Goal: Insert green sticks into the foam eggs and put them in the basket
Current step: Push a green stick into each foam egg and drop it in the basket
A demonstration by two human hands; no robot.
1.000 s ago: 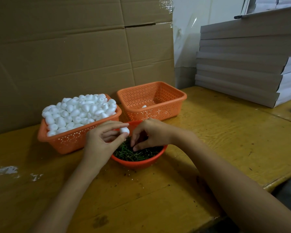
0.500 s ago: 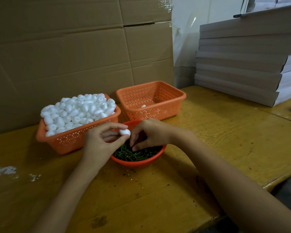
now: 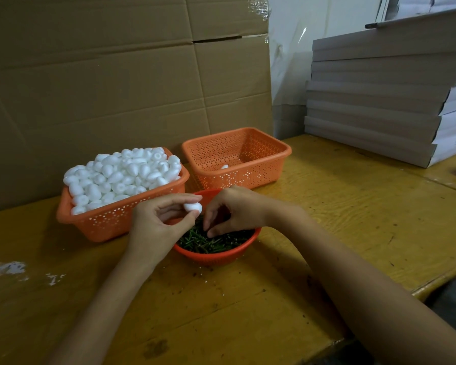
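Observation:
My left hand (image 3: 158,222) pinches a white foam egg (image 3: 193,207) between thumb and forefinger, just above the left rim of a round red bowl (image 3: 216,256). The bowl holds a heap of green sticks (image 3: 211,242). My right hand (image 3: 234,210) reaches down into that heap with curled fingers, fingertips among the sticks; whether it holds one is hidden. Behind the bowl on the left stands an orange basket (image 3: 111,219) piled with foam eggs (image 3: 124,175). A second orange basket (image 3: 237,159) at the right holds one egg (image 3: 224,167).
A tall cardboard sheet (image 3: 116,88) stands right behind the baskets. Flat grey boxes (image 3: 379,101) are stacked at the back right. The wooden table (image 3: 353,206) ends at a front edge near my right forearm. White foam crumbs (image 3: 11,268) lie at the left.
Both hands stay over the bowl almost unmoved. The egg in my left hand has shifted slightly towards the right hand, whose fingers keep picking among the sticks.

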